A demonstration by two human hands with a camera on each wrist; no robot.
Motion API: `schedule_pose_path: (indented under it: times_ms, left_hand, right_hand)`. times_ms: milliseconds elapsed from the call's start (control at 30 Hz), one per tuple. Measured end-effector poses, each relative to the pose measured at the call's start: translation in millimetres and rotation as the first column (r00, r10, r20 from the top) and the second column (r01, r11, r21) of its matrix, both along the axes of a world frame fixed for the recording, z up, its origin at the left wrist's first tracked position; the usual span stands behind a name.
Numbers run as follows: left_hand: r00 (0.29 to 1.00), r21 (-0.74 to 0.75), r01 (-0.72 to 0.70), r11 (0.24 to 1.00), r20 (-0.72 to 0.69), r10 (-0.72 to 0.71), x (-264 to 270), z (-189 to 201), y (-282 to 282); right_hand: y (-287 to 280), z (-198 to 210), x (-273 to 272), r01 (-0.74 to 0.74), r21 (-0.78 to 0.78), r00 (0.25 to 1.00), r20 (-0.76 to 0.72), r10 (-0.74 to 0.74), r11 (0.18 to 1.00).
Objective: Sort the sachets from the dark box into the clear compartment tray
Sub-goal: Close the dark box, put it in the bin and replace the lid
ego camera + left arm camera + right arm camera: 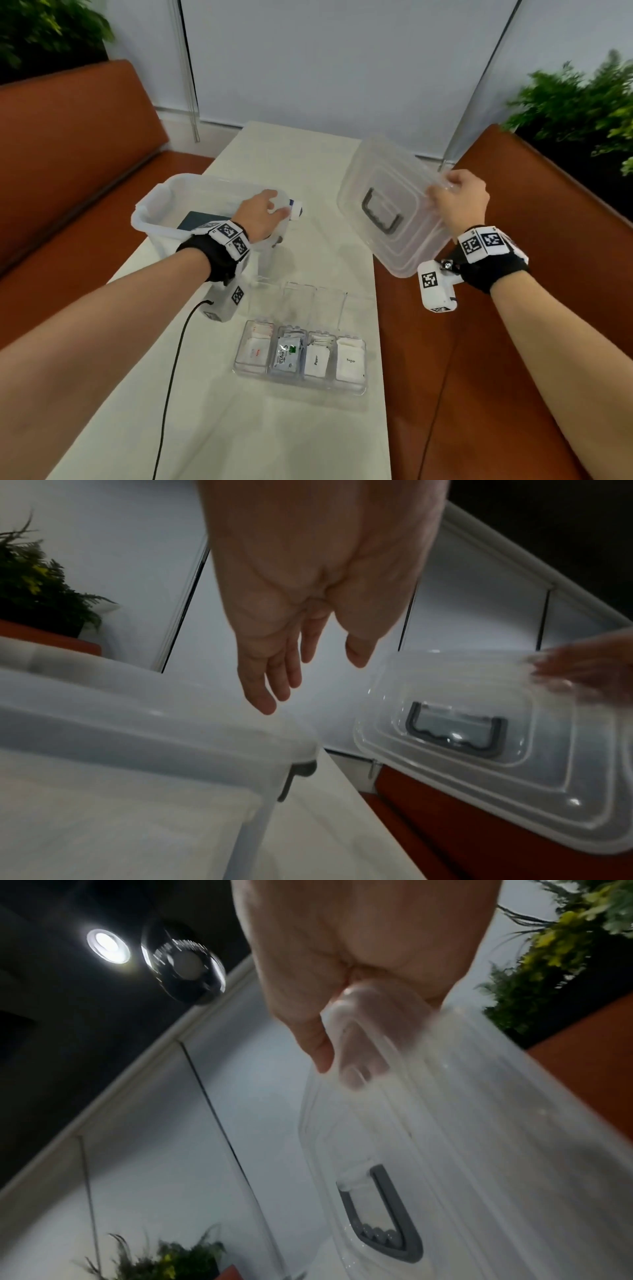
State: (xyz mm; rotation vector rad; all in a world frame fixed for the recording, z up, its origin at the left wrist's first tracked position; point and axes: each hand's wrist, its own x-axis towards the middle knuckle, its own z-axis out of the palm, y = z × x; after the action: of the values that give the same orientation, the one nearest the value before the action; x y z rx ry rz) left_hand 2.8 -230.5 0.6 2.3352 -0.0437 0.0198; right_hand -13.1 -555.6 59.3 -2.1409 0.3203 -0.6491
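Note:
A dark box [199,221] lies inside a translucent storage bin [161,200] at the table's left. My left hand [270,210] hovers over the bin's right rim with straight, relaxed fingers; the left wrist view shows the left hand [301,674] empty above the bin [137,723]. My right hand [445,197] grips one edge of the bin's clear lid [387,219], which is tilted in the air over the table's right edge. Nearer to me stands the clear compartment tray [363,387], its own lid open. Its compartments hold red-printed, Stevia [286,354], Pepper [315,361] and Sugar [349,363] sachets.
Orange benches [85,164] flank the narrow white table [239,428]. A black cable [171,377] runs from my left wrist across the table. Green plants [575,102] stand behind both benches. A small white and blue part [296,209] sits at the bin's right rim.

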Motion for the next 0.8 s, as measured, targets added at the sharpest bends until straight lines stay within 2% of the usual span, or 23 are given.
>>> schedule_pose_path:
  times_ms: [100, 200, 300, 400, 467, 533, 600, 667, 733, 800]
  left_hand:
    - [0.996, -0.127, -0.014, 0.992, 0.085, 0.024, -1.1, 14.4, 6.7]
    - [0.996, -0.336, -0.028, 0.942, 0.069, 0.055, -1.6, 25.1, 20.1]
    - [0.997, -0.577, -0.063, 0.815, -0.002, 0.076, -6.2, 32.0, 41.5]
    - [0.998, -0.746, -0.07, 0.663, -0.051, 0.049, -13.0, 35.0, 70.8]
    - [0.995, -0.821, -0.103, 0.562, -0.088, 0.055, -16.1, 35.4, 95.2]
    - [0.992, -0.849, -0.127, 0.514, -0.112, 0.061, -20.5, 34.8, 121.7]
    - [0.992, -0.86, -0.127, 0.495, -0.107, 0.067, -24.7, 33.0, 147.5]
    - [0.99, -0.859, -0.143, 0.492, -0.114, 0.087, -27.7, 29.0, 170.3]
    - [0.982, -0.859, -0.189, 0.476, -0.15, 0.119, -28.4, 23.6, 188.8]
    - [0.967, -0.853, -0.25, 0.459, -0.199, 0.157, -27.5, 16.8, 204.7]
  right_hand:
    - [17.7, 38.7, -15.5, 0.005, 0.098, 0.988, 0.156, -0.02, 0.995]
    - [44.2, 62.3, -27.9, -0.113, 0.226, 0.966, 0.253, 0.053, 0.968]
    - [78.7, 69.4, -34.7, -0.27, 0.321, 0.936, 0.31, 0.169, 0.908]
    - [114.5, 69.6, -39.6, -0.369, 0.381, 0.914, 0.316, 0.255, 0.848]
    - [134.5, 67.6, -39.0, -0.403, 0.392, 0.905, 0.308, 0.295, 0.827]
    - [153.0, 63.3, -36.9, -0.421, 0.388, 0.899, 0.301, 0.318, 0.82]
    - [169.8, 55.0, -29.9, -0.387, 0.372, 0.916, 0.26, 0.306, 0.844]
    - [186.3, 43.1, -22.7, -0.337, 0.415, 0.941, 0.121, 0.316, 0.845]
    - [204.6, 28.6, -18.5, -0.343, 0.52, 0.904, -0.043, 0.425, 0.782]
    - [224.8, 11.8, -16.3, -0.359, 0.523, 0.852, -0.154, 0.5, 0.773]
